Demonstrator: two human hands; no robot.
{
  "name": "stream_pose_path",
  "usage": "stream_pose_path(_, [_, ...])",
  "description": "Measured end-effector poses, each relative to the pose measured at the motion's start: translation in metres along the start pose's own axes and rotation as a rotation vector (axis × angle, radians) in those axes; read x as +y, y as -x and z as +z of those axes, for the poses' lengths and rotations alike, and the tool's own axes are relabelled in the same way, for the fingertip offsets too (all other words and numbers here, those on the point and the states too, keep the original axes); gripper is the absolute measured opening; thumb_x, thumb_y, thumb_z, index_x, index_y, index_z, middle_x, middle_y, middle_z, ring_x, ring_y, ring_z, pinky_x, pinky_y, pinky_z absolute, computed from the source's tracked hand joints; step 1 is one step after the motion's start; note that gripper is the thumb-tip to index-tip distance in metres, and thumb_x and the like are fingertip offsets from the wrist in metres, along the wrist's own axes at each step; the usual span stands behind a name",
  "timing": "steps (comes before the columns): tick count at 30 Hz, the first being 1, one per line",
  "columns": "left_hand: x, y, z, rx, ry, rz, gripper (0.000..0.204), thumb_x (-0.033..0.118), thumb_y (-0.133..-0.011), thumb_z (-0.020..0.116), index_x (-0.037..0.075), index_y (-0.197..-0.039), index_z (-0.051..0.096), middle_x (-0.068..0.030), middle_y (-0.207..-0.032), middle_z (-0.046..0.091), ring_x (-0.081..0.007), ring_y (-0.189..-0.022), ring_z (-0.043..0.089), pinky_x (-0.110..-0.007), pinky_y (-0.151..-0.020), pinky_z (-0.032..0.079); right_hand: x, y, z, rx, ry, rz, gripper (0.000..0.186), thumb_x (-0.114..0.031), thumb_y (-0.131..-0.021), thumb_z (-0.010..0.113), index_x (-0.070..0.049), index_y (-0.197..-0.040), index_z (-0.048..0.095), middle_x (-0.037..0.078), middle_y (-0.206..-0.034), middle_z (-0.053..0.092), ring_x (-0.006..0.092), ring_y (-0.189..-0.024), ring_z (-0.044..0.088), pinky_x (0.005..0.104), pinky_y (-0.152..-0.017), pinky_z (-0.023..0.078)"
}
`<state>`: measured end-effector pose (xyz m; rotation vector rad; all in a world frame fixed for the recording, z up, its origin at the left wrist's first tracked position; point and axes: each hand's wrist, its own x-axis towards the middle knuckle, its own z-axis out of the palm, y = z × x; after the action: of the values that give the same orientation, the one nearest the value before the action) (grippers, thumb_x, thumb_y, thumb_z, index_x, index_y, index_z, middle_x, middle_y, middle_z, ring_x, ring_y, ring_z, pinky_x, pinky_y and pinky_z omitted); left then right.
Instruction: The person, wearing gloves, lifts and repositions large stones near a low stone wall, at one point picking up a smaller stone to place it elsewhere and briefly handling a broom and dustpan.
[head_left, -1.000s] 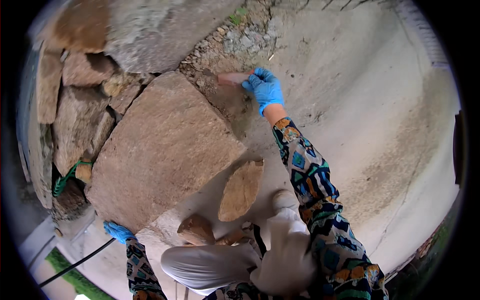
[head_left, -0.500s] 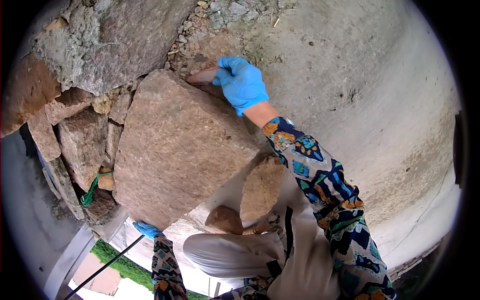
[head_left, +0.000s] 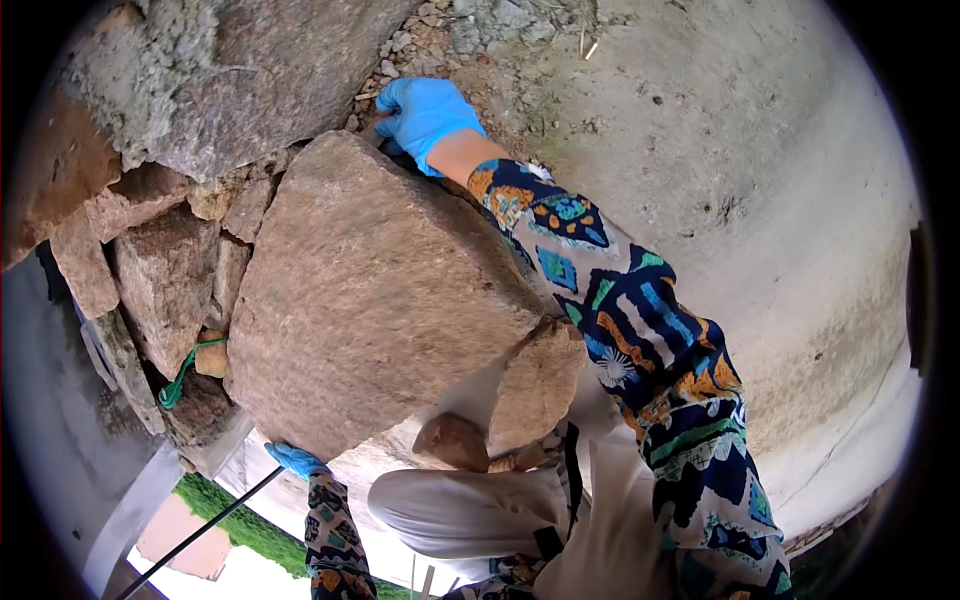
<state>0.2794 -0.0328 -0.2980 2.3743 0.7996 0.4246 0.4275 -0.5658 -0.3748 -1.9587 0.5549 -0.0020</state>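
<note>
A large, rough brown stone (head_left: 370, 290) with a broad face fills the middle of the view. At its far edge, my right hand (head_left: 428, 118) in a blue glove is closed on a small flat stone (head_left: 372, 133). Most of that piece is hidden by the fingers and the large stone's edge. My left hand (head_left: 295, 459), also gloved in blue, lies against the large stone's near lower edge with its fingers stretched out. A thin black rod (head_left: 205, 528) runs up to this hand; whether the two touch I cannot tell.
Stacked stones (head_left: 165, 280) and a grey mortared boulder (head_left: 260, 85) stand on the left, with a green cord (head_left: 180, 380) among them. A flat stone (head_left: 537, 385) and a rounded stone (head_left: 452, 440) lie by my knee (head_left: 460, 510). Grey concrete (head_left: 760, 200) spreads right; rubble (head_left: 490, 40) lies beyond.
My right hand has moved left and farther away along the large stone's edge, taking the small flat stone with it. That piece is now mostly hidden. My left hand has stayed in place.
</note>
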Motion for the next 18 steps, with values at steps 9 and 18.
stream_pose_path(9, [-0.016, -0.018, -0.01, 0.027, -0.071, 0.042, 0.047, 0.029, -0.088, 0.03, 0.0, -0.125, 0.026, -0.0132, -0.13, 0.025, -0.0245, -0.117, 0.028, -0.032, -0.097, 0.024, -0.017, -0.037, 0.006, -0.218, 0.377, -0.198, 0.02, -0.007, -0.072, 0.053, -0.009, -0.09, 0.062, 0.013, -0.089, 0.059, 0.0282, -0.076, 0.057, 0.0353, -0.069, 0.046])
stream_pose_path(18, [-0.017, -0.016, -0.013, 0.083, -0.317, 0.141, 0.046, 0.029, -0.088, 0.03, -0.001, -0.122, 0.031, -0.0151, -0.128, 0.029, -0.0252, -0.117, 0.029, -0.031, -0.098, 0.022, -0.02, -0.023, 0.019, -0.118, 0.329, -0.289, 0.017, -0.012, -0.071, 0.054, -0.012, -0.085, 0.062, 0.013, -0.087, 0.058, 0.0291, -0.077, 0.056, 0.0349, -0.069, 0.045])
